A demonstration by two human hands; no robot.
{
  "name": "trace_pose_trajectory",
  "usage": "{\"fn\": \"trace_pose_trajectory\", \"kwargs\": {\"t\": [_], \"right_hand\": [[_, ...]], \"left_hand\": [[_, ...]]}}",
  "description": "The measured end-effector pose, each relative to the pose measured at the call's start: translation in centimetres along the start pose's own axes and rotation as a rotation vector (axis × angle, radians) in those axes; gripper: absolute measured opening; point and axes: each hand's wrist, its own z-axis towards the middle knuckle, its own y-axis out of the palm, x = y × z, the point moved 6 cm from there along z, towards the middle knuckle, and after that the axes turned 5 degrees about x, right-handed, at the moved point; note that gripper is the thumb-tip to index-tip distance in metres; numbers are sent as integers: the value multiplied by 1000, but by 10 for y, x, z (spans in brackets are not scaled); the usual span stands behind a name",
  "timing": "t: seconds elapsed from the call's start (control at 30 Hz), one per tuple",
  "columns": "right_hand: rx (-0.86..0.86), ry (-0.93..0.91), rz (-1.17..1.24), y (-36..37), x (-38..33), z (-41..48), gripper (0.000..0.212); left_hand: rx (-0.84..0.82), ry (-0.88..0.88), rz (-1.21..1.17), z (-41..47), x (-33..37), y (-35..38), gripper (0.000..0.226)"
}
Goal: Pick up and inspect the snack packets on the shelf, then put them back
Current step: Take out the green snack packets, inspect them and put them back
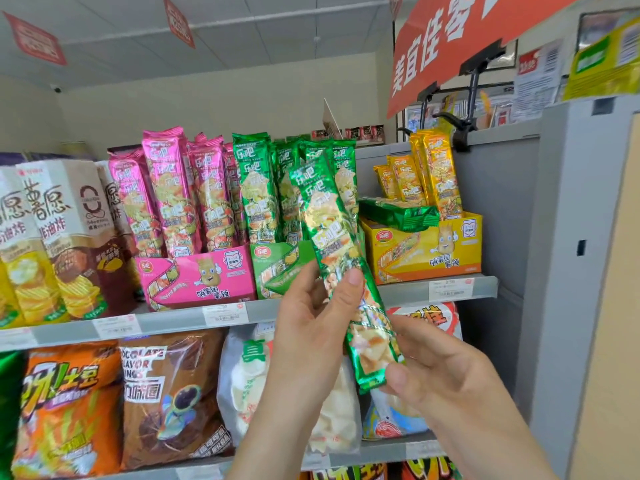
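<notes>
1. A long green packet [341,254] is held up in front of the shelf [166,322]. It tilts, with its top toward 11 o'clock and its bottom toward 5 o'clock.
2. The left hand [311,327] grips the middle of the green packet. Its thumb lies on the front and its fingers curl behind.
3. The right hand [446,375] is at 5 o'clock from the left hand. It pinches the bottom end of the green packet between thumb and fingers.
4. Behind the green packet, a row of green packs [256,188] stands in a green box [277,268] on the shelf.
5. At 9 o'clock from the green box is a pink box [207,278] with pink packs [166,188] standing in it.
6. At 3 o'clock from the green box is a yellow box [429,251] with yellow packs [440,174] in it. A loose pack [398,213], also green, lies flat across its top.
7. One shelf down, at 7 o'clock from the hands, an orange bag [65,410] and a brown bag [173,393] stand side by side.
</notes>
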Motion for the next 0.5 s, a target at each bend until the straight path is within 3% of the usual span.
{"fn": "trace_pose_trajectory", "kwargs": {"t": [0.17, 0.3, 0.37, 0.43, 0.5], "right_hand": [[-39, 16, -1, 6, 3, 2, 65], [9, 27, -120, 2, 10, 3, 59], [3, 21, -175, 2, 10, 3, 51], [55, -1, -117, -6, 3, 4, 49], [86, -77, -64, -11, -13, 6, 48]], "left_hand": [[31, 0, 60, 1, 1, -5, 60], [127, 37, 135, 17, 21, -14, 22], [108, 98, 162, 40, 44, -18, 30], [128, 171, 149, 62, 65, -25, 56], [118, 241, 169, 74, 80, -26, 60]]}}
